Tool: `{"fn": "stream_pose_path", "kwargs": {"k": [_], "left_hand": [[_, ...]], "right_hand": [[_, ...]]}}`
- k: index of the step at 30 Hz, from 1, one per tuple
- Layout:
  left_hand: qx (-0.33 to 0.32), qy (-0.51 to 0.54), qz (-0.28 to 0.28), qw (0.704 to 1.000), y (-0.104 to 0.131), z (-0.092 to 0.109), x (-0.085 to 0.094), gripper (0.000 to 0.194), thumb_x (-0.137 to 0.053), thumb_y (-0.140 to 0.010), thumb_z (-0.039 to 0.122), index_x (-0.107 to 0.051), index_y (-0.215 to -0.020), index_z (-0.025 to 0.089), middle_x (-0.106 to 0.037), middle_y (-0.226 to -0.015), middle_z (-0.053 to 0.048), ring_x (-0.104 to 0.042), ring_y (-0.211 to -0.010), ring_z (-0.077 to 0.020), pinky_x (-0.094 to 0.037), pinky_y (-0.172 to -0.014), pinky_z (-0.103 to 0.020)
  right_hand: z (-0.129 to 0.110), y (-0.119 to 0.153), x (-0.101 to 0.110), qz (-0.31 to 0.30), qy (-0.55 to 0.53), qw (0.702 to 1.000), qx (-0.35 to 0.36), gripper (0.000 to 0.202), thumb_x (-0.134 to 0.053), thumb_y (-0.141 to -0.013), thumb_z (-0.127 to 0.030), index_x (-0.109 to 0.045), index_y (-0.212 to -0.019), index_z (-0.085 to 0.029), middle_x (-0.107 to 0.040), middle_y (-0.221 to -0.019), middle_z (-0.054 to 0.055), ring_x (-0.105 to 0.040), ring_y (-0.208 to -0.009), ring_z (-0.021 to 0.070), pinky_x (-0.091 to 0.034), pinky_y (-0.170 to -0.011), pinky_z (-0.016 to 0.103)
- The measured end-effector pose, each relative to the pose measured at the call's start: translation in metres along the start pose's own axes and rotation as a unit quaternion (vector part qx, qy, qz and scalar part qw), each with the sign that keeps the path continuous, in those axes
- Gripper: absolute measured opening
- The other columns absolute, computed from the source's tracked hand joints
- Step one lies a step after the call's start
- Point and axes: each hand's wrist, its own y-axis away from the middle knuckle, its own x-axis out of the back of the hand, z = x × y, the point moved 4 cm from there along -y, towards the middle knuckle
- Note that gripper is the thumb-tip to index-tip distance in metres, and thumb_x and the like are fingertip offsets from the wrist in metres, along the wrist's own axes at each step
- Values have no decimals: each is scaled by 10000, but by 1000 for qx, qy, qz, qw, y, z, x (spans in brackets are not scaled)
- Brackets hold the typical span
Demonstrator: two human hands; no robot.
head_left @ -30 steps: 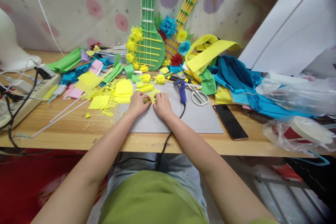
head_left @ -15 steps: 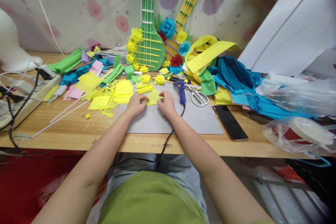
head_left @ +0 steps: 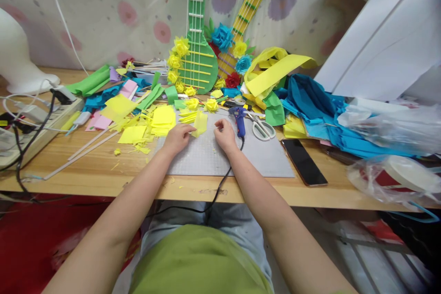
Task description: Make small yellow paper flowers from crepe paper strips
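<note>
My left hand (head_left: 179,138) pinches the edge of a small yellow paper piece (head_left: 200,124), which stands tilted above the grey cutting mat (head_left: 193,161). Just right of the paper, my right hand (head_left: 225,134) is apart from it with the fingers curled; whether anything small sits between them is hidden. A blue hot glue gun (head_left: 240,121) lies right of that hand, its cord running under the forearm. Scissors (head_left: 262,128) with pale handles rest beside the glue gun. Behind my hands are a fan of folded yellow strips (head_left: 186,116) and yellow paper flowers (head_left: 211,105).
A green paper instrument (head_left: 200,71) with yellow flowers leans at the back, next to a yellow one (head_left: 250,4). Yellow paper squares (head_left: 163,121) are stacked to the left. A phone (head_left: 304,161) lies right of the mat; crumpled blue paper (head_left: 310,101) is behind it.
My right hand has let go of the yellow paper and moved slightly right. The paper, held by my left hand, has gone from lying nearly flat to standing tilted.
</note>
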Motion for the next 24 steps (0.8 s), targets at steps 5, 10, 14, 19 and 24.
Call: {"fn": "stream_pose_path", "kwargs": {"k": [5, 10, 14, 19, 24], "left_hand": [[-19, -56, -2, 998, 3, 10, -2, 252, -465, -767, 187, -679, -896, 214, -659, -955, -37, -571, -908, -175, -444, -804, -292], [-9, -72, 5, 997, 3, 3, -2, 308, -433, -763, 122, -669, -931, 226, -633, -951, -36, -560, -913, -166, -437, -781, -277], [5, -91, 31, 995, 2, 0, 3, 222, -486, -771, 177, -673, -881, 219, -596, -904, -48, -536, -905, -175, -431, -778, -285], [-23, -124, 37, 991, 3, 10, 2, 153, -524, -774, 257, -669, -799, 218, -546, -876, -62, -497, -895, -189, -421, -751, -304], [-60, -120, -13, 991, 2, 19, -6, 168, -506, -780, 250, -668, -780, 204, -557, -877, -69, -493, -874, -195, -404, -744, -325]], "right_hand": [[-1, 0, -1, -8, 5, 1000, 22, 220, -393, -618, -111, -496, -798, -186, -562, -862, 47, -515, -781, 160, -413, -780, 308], [-9, 5, -5, -40, 15, 997, 67, 230, -396, -622, -94, -517, -791, -192, -571, -820, 26, -501, -792, 158, -407, -763, 292], [-19, 10, -8, -78, 18, 990, 118, 257, -402, -647, -89, -540, -832, -202, -591, -834, 17, -501, -829, 156, -407, -732, 270], [-23, 14, -11, -107, 25, 984, 143, 269, -411, -684, -92, -535, -892, -208, -626, -838, 0, -514, -799, 144, -398, -718, 261], [-23, 15, -13, -130, 40, 982, 132, 273, -411, -708, -83, -534, -914, -213, -657, -806, -13, -510, -776, 151, -388, -710, 264]]}}
